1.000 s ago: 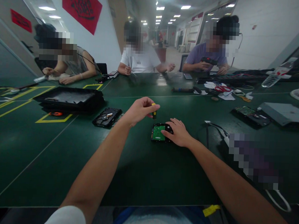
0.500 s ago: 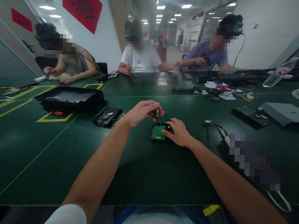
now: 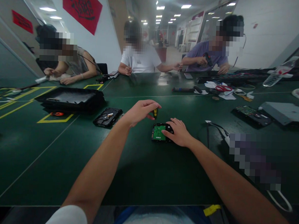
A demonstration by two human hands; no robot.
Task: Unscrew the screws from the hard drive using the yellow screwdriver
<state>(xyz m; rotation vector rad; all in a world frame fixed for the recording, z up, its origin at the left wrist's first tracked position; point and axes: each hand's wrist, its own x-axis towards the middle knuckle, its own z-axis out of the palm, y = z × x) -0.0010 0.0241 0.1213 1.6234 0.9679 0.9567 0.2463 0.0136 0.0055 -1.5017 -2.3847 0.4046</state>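
1. On the green table (image 3: 147,177), straight ahead of the wearer, the hard drive (image 3: 159,132) is lying flat, its green circuit board (image 3: 157,129) facing up.
2. Left hand (image 3: 142,112) is hanging over the drive's far side, thumb and fingertips pinching the yellow-and-black screwdriver (image 3: 155,113) by its handle. Its tip is not showing clearly; cannot tell whether it is seating in a screw.
3. Right hand (image 3: 180,132) is clasping the drive's right end, thumb lying across the board, fingers reaching over the far corner.
4. Step, by my reading: a screw on the drive is being worked. Next move seems to be calling for an upright driver, light downward pressure and a firm bracing hand.
5. Leftward, a second drive (image 3: 102,120) is lying near black trays (image 3: 71,101); rightward, a third drive (image 3: 251,116) is resting beside a grey box (image 3: 284,113).
6. Across, three people (image 3: 141,59) are sitting.
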